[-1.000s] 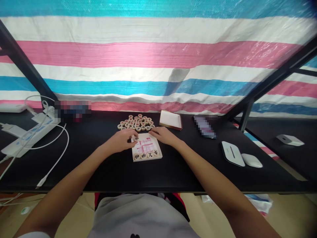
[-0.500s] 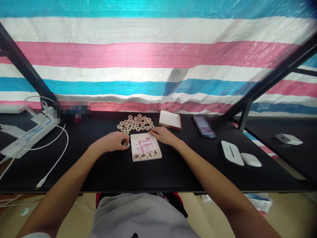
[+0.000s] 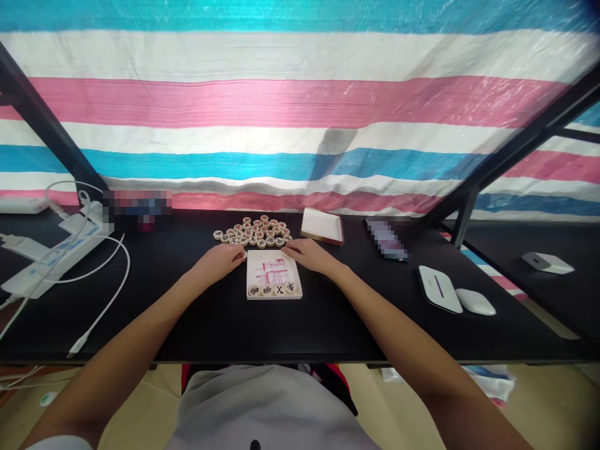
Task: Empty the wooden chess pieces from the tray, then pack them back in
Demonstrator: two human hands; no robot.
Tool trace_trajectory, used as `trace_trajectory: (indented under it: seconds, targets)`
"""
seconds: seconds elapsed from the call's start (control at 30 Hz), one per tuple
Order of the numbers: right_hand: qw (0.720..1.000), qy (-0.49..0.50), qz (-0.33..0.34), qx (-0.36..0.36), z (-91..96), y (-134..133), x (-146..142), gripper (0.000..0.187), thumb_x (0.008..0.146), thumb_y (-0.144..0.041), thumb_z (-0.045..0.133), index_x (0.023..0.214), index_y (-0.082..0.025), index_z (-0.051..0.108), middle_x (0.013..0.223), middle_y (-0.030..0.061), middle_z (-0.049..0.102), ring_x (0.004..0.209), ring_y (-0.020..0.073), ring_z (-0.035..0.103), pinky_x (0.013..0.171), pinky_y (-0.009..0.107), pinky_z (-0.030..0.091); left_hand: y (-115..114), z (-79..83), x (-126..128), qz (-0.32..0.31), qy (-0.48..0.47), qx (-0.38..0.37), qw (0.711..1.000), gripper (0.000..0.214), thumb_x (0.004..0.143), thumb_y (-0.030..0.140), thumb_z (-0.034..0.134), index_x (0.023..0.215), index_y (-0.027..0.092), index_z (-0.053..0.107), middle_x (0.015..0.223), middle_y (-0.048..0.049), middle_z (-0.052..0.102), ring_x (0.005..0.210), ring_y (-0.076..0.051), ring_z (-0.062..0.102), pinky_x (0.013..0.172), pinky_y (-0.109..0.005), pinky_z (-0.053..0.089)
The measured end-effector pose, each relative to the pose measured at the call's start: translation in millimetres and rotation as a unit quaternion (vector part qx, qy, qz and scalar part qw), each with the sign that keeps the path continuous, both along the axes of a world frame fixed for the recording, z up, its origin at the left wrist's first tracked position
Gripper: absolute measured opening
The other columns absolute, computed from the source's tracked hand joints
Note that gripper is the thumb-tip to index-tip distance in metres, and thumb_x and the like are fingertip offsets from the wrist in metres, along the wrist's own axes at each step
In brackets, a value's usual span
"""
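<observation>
My left hand (image 3: 224, 259) is closed at the upper left corner of a shallow white box (image 3: 262, 265). A sliver of a pale xiangqi piece (image 3: 244, 254) shows at its fingertips; the rest is hidden. My right hand (image 3: 312, 256) has its fingertips curled on the box's upper right corner. A pink line drawing marks the box's floor, and a row of xiangqi pieces with black characters (image 3: 280, 289) lies along its near side. Beyond my hands sits a cluster of round xiangqi pieces (image 3: 260, 233), with red and black characters.
An open box lid (image 3: 322, 225) lies behind my right hand. Further right are a phone (image 3: 387, 239), a white flat device (image 3: 439, 289) and a white mouse (image 3: 475, 301). A power strip (image 3: 59, 253) with loose white cables (image 3: 110, 306) lies at the left.
My left hand has moved up from beside the box to its upper left corner. The box has turned slightly and now sits straighter. One piece shows further left in the cluster.
</observation>
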State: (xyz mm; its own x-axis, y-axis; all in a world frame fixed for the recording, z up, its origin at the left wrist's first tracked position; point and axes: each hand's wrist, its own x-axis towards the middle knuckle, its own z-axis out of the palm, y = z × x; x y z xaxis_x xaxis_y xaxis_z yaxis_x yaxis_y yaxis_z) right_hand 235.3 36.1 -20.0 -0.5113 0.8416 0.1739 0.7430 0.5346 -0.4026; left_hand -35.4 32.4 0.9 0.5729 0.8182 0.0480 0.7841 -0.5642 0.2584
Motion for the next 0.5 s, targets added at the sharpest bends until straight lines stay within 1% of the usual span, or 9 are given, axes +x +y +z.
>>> trace_trajectory:
  seconds: [0.1, 0.27, 0.33, 0.4, 0.43, 0.47, 0.5]
  targets:
    - [1.000, 0.006, 0.015, -0.002, -0.6, 1.6, 3.1, 0.033, 0.095, -0.036, 0.040, 0.081, -0.017, 0.063, 0.075, 0.0036, 0.064, 0.069, 0.0146, 0.055, 0.064, 0.024, 0.034, -0.5, -1.2, -0.2, -0.005, -0.006, 0.004, 1.000, 0.019, 0.087, 0.023, 0.043, 0.088, 0.018, 0.062, 0.090, -0.0054, 0.067, 0.081, -0.018, 0.061, 0.071, -0.026, 0.044]
    - [0.999, 0.015, 0.029, -0.015, -0.2, 2.3, 5.8, 0.034, 0.095, -0.038, 0.041, 0.082, -0.017, 0.065, 0.075, 0.0038, 0.064, 0.069, 0.0149, 0.056, 0.064, 0.024, 0.035, -0.8, -5.3, -1.6, -0.030, -0.012, 0.011, 0.999, 0.026, 0.089, 0.026, 0.042, 0.103, 0.019, 0.063, 0.107, -0.0073, 0.064, 0.096, -0.021, 0.060, 0.085, -0.030, 0.046]
    - [0.999, 0.016, 0.030, -0.014, -0.3, 2.2, 5.4, 0.034, 0.095, -0.038, 0.041, 0.083, -0.017, 0.065, 0.076, 0.0041, 0.065, 0.069, 0.0151, 0.057, 0.064, 0.024, 0.036, -1.1, -6.9, -1.1, -0.048, -0.013, 0.019, 0.999, 0.029, 0.089, 0.028, 0.042, 0.107, 0.018, 0.062, 0.111, -0.0079, 0.063, 0.100, -0.021, 0.059, 0.088, -0.031, 0.045]
    - [0.999, 0.013, 0.027, -0.010, -0.5, 1.9, 4.6, 0.033, 0.095, -0.037, 0.041, 0.084, -0.017, 0.065, 0.077, 0.0044, 0.065, 0.069, 0.0152, 0.057, 0.064, 0.025, 0.036, -1.7, -5.5, -0.3, -0.058, -0.011, 0.025, 0.998, 0.030, 0.089, 0.029, 0.042, 0.107, 0.019, 0.063, 0.113, -0.0073, 0.062, 0.103, -0.021, 0.058, 0.087, -0.030, 0.046]
    - [1.000, 0.011, 0.025, -0.007, -0.5, 1.7, 4.2, 0.033, 0.095, -0.037, 0.041, 0.084, -0.017, 0.065, 0.078, 0.0046, 0.066, 0.070, 0.0154, 0.057, 0.064, 0.025, 0.036, -1.7, -3.3, -0.5, -0.049, -0.011, 0.030, 0.998, 0.029, 0.089, 0.030, 0.042, 0.105, 0.020, 0.064, 0.112, -0.0066, 0.063, 0.103, -0.021, 0.058, 0.086, -0.029, 0.046]
    - [1.000, 0.008, 0.022, -0.005, -0.6, 1.5, 3.8, 0.033, 0.095, -0.037, 0.040, 0.084, -0.017, 0.065, 0.078, 0.0049, 0.066, 0.071, 0.0156, 0.058, 0.065, 0.025, 0.036, -1.2, -0.2, -1.6, -0.027, -0.013, 0.040, 0.999, 0.028, 0.088, 0.031, 0.042, 0.102, 0.021, 0.065, 0.109, -0.0061, 0.064, 0.101, -0.021, 0.059, 0.083, -0.028, 0.046]
    - [1.000, 0.006, 0.020, -0.002, -0.7, 1.3, 3.4, 0.033, 0.095, -0.036, 0.040, 0.085, -0.017, 0.065, 0.079, 0.0050, 0.066, 0.071, 0.0158, 0.058, 0.065, 0.025, 0.036, 0.0, 3.5, -3.8, 0.010, -0.015, 0.053, 0.998, 0.028, 0.088, 0.032, 0.041, 0.098, 0.021, 0.065, 0.105, -0.0060, 0.065, 0.097, -0.021, 0.060, 0.081, -0.028, 0.046]
